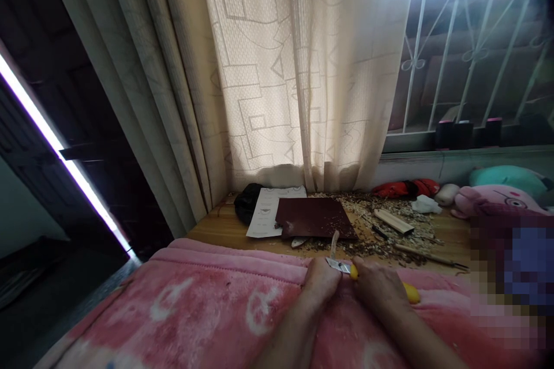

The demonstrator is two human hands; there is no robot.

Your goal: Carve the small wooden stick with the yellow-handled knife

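My left hand (pixel 321 280) is closed around a small pale wooden piece (pixel 334 244) that sticks up past the fingers. My right hand (pixel 377 283) is wrapped round a yellow-handled knife (pixel 410 293), its metal blade (pixel 340 266) lying against the wood between both hands. Both hands rest over a pink blanket (pixel 208 300) on my lap, at the near edge of a wooden table (pixel 216 229).
On the table lie a dark red sheet (pixel 314 217), a white paper (pixel 266 213), a black object (pixel 247 202), a wood block (pixel 393 221), thin tools (pixel 428 255) and many wood shavings (pixel 381 207). Plush toys (pixel 497 199) sit at right. A curtain (pixel 281 69) hangs behind.
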